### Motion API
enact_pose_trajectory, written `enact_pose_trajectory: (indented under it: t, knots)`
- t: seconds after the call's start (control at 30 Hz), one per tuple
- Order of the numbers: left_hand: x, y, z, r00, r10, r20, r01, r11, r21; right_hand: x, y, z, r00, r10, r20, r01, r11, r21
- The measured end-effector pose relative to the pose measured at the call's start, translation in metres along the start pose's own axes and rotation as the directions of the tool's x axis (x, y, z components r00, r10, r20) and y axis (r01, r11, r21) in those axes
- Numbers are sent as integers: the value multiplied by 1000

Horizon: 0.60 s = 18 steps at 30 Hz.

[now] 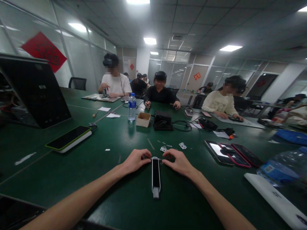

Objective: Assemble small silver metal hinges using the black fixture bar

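We see an office workroom: framed glass partitions [80,48], grey tiled ceiling [192,19], bright rectangular lamps [150,41] and a long green bench [72,169]

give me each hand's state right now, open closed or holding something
Left hand: part-curled at the far end of the device, left side; grip cannot be told.
Right hand: part-curled at the same end, right side; grip cannot be told.

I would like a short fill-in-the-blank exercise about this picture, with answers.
The left hand and right hand are at the far end of a slim device whose upper face is ____.
The bottle beside the small box has a cap that is ____.
In the picture, that box is on the bottle's ____ side.

Missing words: black; blue; right.
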<state>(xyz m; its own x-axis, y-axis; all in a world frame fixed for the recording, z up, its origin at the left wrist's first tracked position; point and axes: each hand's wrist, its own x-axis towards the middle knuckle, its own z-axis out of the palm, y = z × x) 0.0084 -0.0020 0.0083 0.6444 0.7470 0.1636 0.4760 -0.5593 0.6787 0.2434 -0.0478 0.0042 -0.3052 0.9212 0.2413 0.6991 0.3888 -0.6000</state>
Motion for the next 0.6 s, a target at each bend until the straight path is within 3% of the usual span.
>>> enact_pose_trajectory:
  t: [0.17, 0.6]
  knots:
    - [-1, 1, -1, 1000, -6, 16, 6, 1000, -4, 0, 1, 2, 998, 5, 69, 0, 998, -69]
    - [-1, 4, -4, 999, -11, 39, 9, 999, 46, 0, -1, -2, 980, 138, 141, -140, 990, 4]
